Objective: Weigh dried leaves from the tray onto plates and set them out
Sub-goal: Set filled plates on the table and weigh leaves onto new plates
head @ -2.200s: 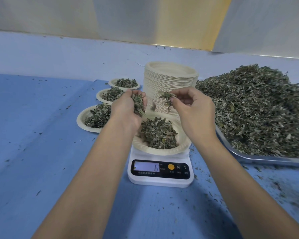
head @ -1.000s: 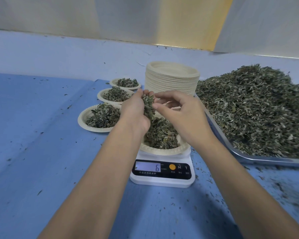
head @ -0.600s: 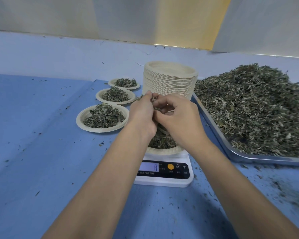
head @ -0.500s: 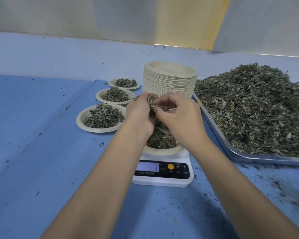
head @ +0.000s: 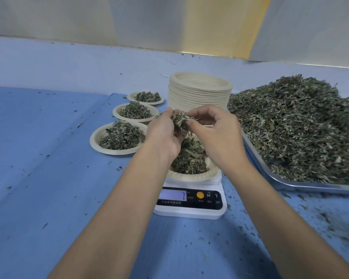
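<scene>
A white digital scale (head: 189, 202) sits on the blue table, its display reading 7. On it stands a paper plate (head: 191, 176) holding dried leaves (head: 189, 160). Above that plate my left hand (head: 163, 135) grips a clump of dried leaves (head: 180, 121). My right hand (head: 216, 133) pinches the same clump from the right with thumb and fingertips. A metal tray (head: 286, 184) heaped with dried leaves (head: 298, 129) lies to the right.
Three filled paper plates stand in a row at the left: near (head: 101, 146), middle (head: 119, 115), far (head: 133, 98). A tall stack of empty plates (head: 199, 91) rises behind the scale. Leaf crumbs litter the blue cloth (head: 48, 178), mostly at the right.
My hands came together over the scale plate, the right one now picking at the clump in the left. The scale reading rose from 6 to 7.
</scene>
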`<state>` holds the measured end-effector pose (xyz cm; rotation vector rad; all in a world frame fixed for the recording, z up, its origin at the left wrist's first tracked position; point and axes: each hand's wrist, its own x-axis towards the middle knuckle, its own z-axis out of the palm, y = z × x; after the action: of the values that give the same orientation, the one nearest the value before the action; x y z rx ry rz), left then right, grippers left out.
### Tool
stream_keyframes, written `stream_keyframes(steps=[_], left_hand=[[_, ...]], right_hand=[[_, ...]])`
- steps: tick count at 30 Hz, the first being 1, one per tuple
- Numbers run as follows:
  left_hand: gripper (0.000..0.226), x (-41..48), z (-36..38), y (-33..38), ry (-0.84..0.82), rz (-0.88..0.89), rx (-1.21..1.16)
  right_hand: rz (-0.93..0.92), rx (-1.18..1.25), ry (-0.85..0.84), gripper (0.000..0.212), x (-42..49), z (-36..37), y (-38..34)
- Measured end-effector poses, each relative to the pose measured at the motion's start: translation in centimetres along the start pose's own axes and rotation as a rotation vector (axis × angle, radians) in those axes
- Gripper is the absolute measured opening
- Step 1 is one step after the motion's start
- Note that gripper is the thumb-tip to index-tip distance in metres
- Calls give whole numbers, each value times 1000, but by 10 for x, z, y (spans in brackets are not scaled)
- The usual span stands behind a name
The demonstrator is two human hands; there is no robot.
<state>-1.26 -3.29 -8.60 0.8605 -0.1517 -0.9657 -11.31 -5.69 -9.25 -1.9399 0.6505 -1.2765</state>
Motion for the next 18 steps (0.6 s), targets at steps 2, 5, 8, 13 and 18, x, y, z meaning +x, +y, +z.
stream_keyframes(steps=[2, 5, 8, 13, 18], left_hand=[[25, -1, 1, 0, -9, -5, -37], [26, -1, 3, 1, -13, 8, -42], [29, -2, 6, 1, -21, 27, -34], [29, -6, 19, -4, -25, 47, -5], [34, -14, 53, -21, -22, 101, 72]], right_hand=[[6, -9, 10, 20, 1, -1, 2], [25, -13, 10, 19, 1, -1, 3], [33, -1, 7, 19, 3, -2, 4], [38, -3, 38, 24, 10, -10, 7], [61, -20, 95, 22, 18, -37, 15]])
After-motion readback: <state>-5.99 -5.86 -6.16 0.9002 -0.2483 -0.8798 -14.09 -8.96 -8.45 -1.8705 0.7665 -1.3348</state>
